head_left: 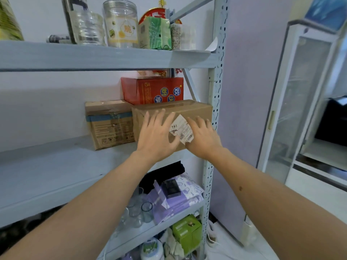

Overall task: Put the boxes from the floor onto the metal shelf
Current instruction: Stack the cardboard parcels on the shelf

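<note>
A brown cardboard box (189,109) with a white shipping label (183,130) stands at the right end of the metal shelf's middle board (56,169). My left hand (156,136) presses flat against its front face with fingers spread. My right hand (203,136) lies flat on the same face, just right of the label. Behind it, to the left, is a second brown box (109,124) with blue tape. A red box (152,90) sits on top, at the back.
The upper board (105,57) carries jars, bottles and a green packet. Lower boards hold glasses (139,211), purple packs (180,197) and a green box (186,231). The shelf's perforated post (216,102) stands right beside the box. A glass-door cabinet (300,102) is at right.
</note>
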